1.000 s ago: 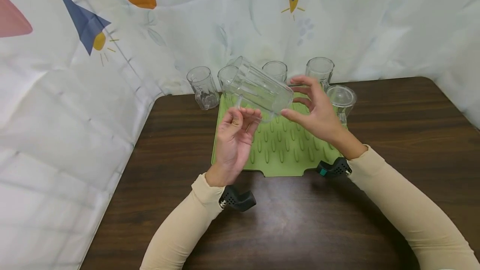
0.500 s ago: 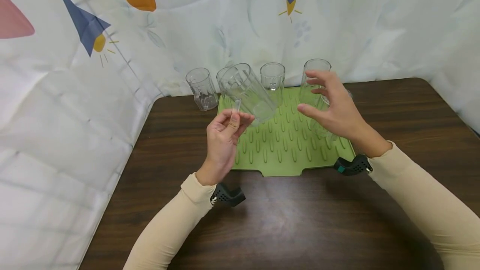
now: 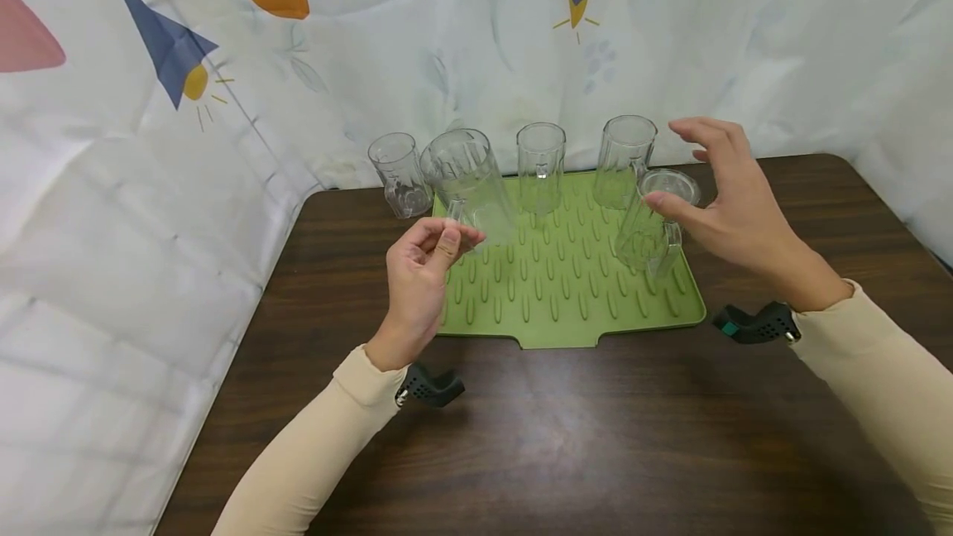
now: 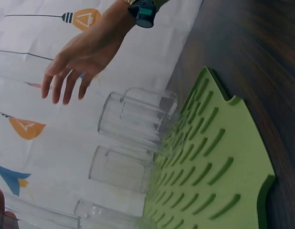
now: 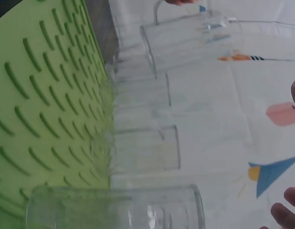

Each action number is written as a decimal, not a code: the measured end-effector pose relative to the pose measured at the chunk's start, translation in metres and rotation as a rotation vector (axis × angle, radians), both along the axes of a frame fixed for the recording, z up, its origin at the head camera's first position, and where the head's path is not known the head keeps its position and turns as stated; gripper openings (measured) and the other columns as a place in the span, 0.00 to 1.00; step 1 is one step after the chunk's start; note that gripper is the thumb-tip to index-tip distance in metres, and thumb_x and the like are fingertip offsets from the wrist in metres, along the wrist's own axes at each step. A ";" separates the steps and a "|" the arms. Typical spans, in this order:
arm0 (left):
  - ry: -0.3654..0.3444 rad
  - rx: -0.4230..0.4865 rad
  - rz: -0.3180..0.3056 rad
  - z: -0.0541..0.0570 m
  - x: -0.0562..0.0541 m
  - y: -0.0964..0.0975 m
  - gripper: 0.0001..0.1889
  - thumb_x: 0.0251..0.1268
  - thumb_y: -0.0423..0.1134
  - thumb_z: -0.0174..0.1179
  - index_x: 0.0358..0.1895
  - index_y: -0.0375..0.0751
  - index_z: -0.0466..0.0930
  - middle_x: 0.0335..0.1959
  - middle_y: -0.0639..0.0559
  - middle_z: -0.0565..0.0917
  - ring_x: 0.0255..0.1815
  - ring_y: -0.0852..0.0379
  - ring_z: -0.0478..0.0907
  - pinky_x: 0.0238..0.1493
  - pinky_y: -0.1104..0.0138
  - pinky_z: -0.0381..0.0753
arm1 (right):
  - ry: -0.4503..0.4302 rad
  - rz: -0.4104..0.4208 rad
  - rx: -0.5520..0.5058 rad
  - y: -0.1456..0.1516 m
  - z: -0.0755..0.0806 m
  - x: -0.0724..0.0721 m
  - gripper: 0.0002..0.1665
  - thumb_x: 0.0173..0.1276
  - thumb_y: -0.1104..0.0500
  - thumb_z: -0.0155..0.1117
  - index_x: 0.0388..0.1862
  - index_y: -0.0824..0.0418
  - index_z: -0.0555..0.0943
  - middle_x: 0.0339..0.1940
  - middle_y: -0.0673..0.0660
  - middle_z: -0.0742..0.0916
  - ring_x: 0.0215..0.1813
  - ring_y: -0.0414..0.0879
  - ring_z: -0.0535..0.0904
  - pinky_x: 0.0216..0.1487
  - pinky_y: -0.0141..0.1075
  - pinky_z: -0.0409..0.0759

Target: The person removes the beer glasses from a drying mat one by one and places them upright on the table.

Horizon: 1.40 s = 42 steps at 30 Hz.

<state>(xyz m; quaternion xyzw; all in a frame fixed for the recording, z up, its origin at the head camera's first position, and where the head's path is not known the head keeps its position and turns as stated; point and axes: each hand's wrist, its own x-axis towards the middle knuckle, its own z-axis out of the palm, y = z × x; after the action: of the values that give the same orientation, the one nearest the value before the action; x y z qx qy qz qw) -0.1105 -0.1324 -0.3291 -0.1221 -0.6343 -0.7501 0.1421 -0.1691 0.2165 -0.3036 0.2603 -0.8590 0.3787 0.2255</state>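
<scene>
My left hand (image 3: 420,279) pinches the handle of a clear glass mug (image 3: 480,189) over the left part of the green mat (image 3: 558,296). The mug's mouth faces up and it leans slightly left; in the right wrist view this held mug (image 5: 190,45) hangs at the top. My right hand (image 3: 744,205) is raised with spread fingers, holding nothing, by an upside-down glass mug (image 3: 648,238) at the mat's right. In the left wrist view the right hand (image 4: 88,52) hovers apart from the mugs.
Two upright glass mugs stand at the mat's back, one in the middle (image 3: 541,172) and one at right (image 3: 625,160). Another there is mostly hidden behind the held mug. A further glass mug (image 3: 402,176) is on the dark wooden table (image 3: 566,428), left of the mat.
My right hand has left the held mug's base and moved right, past the upside-down mug. My left hand has moved left, and the mug has turned from steeply tilted to nearly upright.
</scene>
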 end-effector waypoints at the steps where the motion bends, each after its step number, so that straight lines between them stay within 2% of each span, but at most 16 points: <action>1: 0.008 -0.008 0.005 0.000 0.000 -0.002 0.09 0.77 0.30 0.56 0.38 0.47 0.82 0.36 0.60 0.91 0.44 0.62 0.90 0.61 0.63 0.87 | 0.007 -0.007 0.001 0.004 0.000 -0.001 0.46 0.64 0.60 0.76 0.79 0.55 0.66 0.77 0.61 0.69 0.76 0.58 0.67 0.73 0.26 0.65; 3: 0.025 -0.034 0.022 0.001 0.000 -0.007 0.09 0.77 0.30 0.56 0.39 0.47 0.82 0.36 0.60 0.91 0.44 0.62 0.90 0.61 0.64 0.87 | 0.017 -0.025 0.013 0.011 0.000 -0.002 0.45 0.68 0.53 0.74 0.79 0.55 0.66 0.78 0.62 0.69 0.76 0.60 0.67 0.73 0.33 0.65; 7: 0.058 -0.073 0.050 0.002 0.001 -0.016 0.08 0.76 0.31 0.57 0.39 0.46 0.83 0.36 0.60 0.91 0.44 0.62 0.89 0.60 0.65 0.86 | -0.004 -0.054 0.049 0.022 -0.004 -0.003 0.48 0.71 0.37 0.68 0.82 0.53 0.62 0.82 0.61 0.65 0.79 0.64 0.63 0.77 0.59 0.64; 9: 0.074 -0.091 0.063 0.003 0.001 -0.021 0.08 0.76 0.30 0.57 0.39 0.45 0.84 0.36 0.60 0.91 0.44 0.62 0.89 0.60 0.66 0.86 | -0.029 -0.063 0.075 0.027 -0.006 -0.003 0.51 0.71 0.33 0.65 0.84 0.51 0.59 0.84 0.60 0.62 0.81 0.65 0.60 0.76 0.69 0.60; 11: 0.087 -0.094 0.069 0.003 0.000 -0.026 0.07 0.76 0.30 0.58 0.39 0.44 0.84 0.36 0.59 0.91 0.43 0.62 0.89 0.59 0.66 0.86 | -0.061 -0.067 0.108 0.032 -0.009 -0.003 0.53 0.71 0.31 0.63 0.85 0.50 0.55 0.86 0.59 0.58 0.84 0.66 0.56 0.76 0.73 0.57; 14: 0.105 -0.101 0.089 0.004 0.000 -0.034 0.07 0.76 0.29 0.58 0.39 0.42 0.84 0.35 0.59 0.91 0.43 0.62 0.89 0.57 0.67 0.87 | -0.120 -0.076 0.181 0.040 -0.013 -0.001 0.56 0.72 0.31 0.62 0.87 0.49 0.48 0.89 0.58 0.52 0.88 0.64 0.47 0.78 0.74 0.52; 18: 0.127 -0.102 0.117 0.005 -0.002 -0.045 0.06 0.75 0.29 0.59 0.40 0.40 0.84 0.35 0.59 0.91 0.42 0.61 0.89 0.56 0.67 0.87 | -0.177 -0.103 0.279 0.049 -0.020 0.000 0.59 0.73 0.34 0.63 0.88 0.52 0.41 0.90 0.57 0.46 0.90 0.59 0.38 0.83 0.70 0.46; 25: 0.161 -0.091 0.156 0.008 -0.003 -0.065 0.05 0.75 0.29 0.59 0.40 0.35 0.84 0.35 0.56 0.91 0.41 0.60 0.89 0.53 0.67 0.87 | -0.209 -0.122 0.393 0.063 -0.032 0.000 0.62 0.75 0.35 0.61 0.86 0.60 0.35 0.89 0.60 0.41 0.90 0.58 0.33 0.88 0.60 0.36; 33: 0.172 -0.090 0.188 0.013 -0.002 -0.080 0.04 0.74 0.28 0.60 0.40 0.34 0.84 0.35 0.55 0.91 0.41 0.60 0.89 0.51 0.68 0.86 | -0.277 -0.138 0.469 0.073 -0.050 0.002 0.64 0.75 0.36 0.62 0.86 0.61 0.32 0.88 0.61 0.37 0.89 0.61 0.31 0.87 0.63 0.34; 37: 0.189 -0.108 0.211 0.016 -0.003 -0.087 0.04 0.74 0.27 0.60 0.39 0.30 0.84 0.34 0.55 0.91 0.40 0.59 0.89 0.51 0.68 0.87 | -0.298 -0.137 0.514 0.075 -0.062 0.005 0.64 0.74 0.36 0.62 0.85 0.64 0.34 0.87 0.64 0.37 0.89 0.63 0.33 0.86 0.65 0.35; 42: 0.197 -0.106 0.224 0.018 -0.005 -0.098 0.04 0.74 0.27 0.60 0.39 0.33 0.84 0.34 0.55 0.91 0.40 0.60 0.89 0.53 0.68 0.87 | -0.321 -0.134 0.566 0.073 -0.075 0.007 0.65 0.73 0.35 0.64 0.85 0.66 0.37 0.87 0.67 0.39 0.88 0.65 0.36 0.86 0.67 0.37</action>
<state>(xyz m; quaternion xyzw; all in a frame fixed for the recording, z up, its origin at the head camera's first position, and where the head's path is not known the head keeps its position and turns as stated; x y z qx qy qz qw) -0.1160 -0.2307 -0.3116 -0.1308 -0.6657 -0.6792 0.2799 -0.1622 0.2891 -0.3781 0.1926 -0.9699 0.1457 0.0303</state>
